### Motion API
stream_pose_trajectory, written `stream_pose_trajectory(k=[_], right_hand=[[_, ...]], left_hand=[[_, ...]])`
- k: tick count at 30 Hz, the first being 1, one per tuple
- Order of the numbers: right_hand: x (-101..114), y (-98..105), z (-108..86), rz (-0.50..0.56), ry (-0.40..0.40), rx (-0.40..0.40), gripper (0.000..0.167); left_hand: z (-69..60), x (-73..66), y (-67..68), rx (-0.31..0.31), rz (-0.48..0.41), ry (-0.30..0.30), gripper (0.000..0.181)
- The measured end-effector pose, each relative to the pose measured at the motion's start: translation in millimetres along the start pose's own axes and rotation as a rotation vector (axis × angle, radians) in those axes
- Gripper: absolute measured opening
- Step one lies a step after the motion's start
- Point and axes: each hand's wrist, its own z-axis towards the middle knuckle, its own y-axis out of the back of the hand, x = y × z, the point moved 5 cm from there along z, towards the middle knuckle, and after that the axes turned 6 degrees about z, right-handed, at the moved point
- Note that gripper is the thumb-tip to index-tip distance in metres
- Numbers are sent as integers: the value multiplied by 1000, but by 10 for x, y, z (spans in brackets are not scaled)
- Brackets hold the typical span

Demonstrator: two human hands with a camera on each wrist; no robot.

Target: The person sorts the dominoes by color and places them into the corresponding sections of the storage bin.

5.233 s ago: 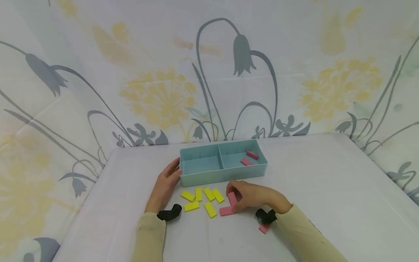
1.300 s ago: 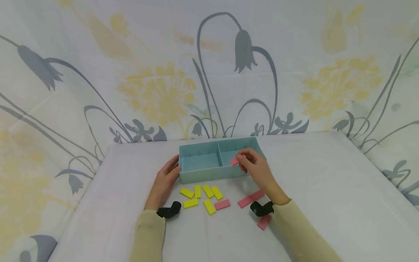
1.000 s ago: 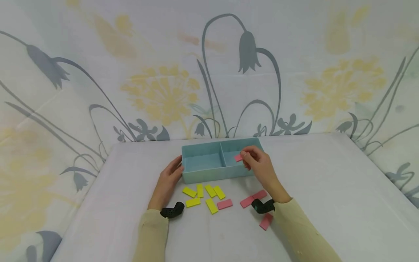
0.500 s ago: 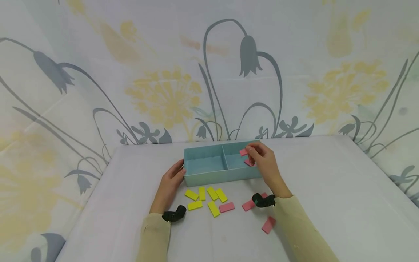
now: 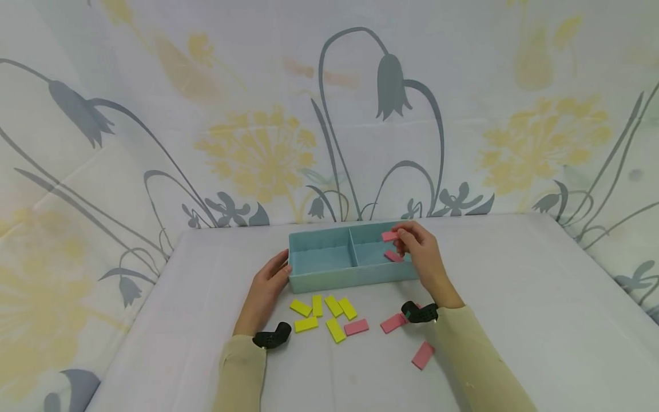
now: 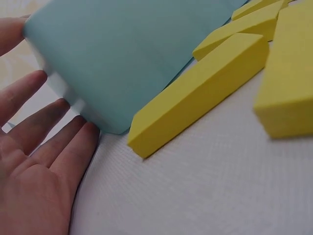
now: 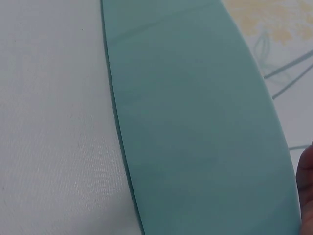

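1. The pale teal, rectangular, two-compartment box [image 5: 360, 278] stands near the rear edge of the white-covered counter [image 5: 515, 320], close to the foot of the flower-printed backdrop [image 5: 350, 143]. White counter surface stretches to its left and, more widely, to its right.
2. Between the box's front wall and the person lie six yellow, flat rectangular blocks [image 5: 336, 330], the rear ones just beside that wall, which narrows the way in from the front.
3. The right hand [image 5: 419, 249] reaches over the right compartment; its grip pinches a pink, flat rectangular block [image 5: 389, 236], one end poking out to the left.
4. The left hand [image 5: 268, 289] rests on the box's left end, its grip loose, fingers straight along the wall and thumb at the front corner.
5. Half a second ago the right hand was slightly further left; now more of the pink block lying in the compartment [image 5: 393, 256] shows beside the fingers. The left hand and yellow blocks keep their places.
6. On the counter, a pink block beside the yellow ones [image 5: 356, 327], two near the right wrist [image 5: 393, 323] and one further forward [image 5: 423, 355] lie flat.
7. The box walls look smooth and matt; the covering shows a fine weave; the blocks have crisp, squared edges.
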Motion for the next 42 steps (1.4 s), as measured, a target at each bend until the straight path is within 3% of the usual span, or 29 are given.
stream_pose_trajectory(k=[14, 25, 33, 42], right_hand=[[-30, -8, 31, -83, -43, 49, 24], [231, -115, -43, -163, -84, 98, 25], [31, -69, 10, -180, -101, 118, 24], [-102, -68, 37, -322, -118, 120, 31]], left_hand=[[-4, -22, -1, -7, -5, 5, 45], [9, -11, -4, 1, -21, 13, 46], [-8, -13, -3, -3, -28, 12, 47], [-10, -4, -2, -1, 9, 13, 49]])
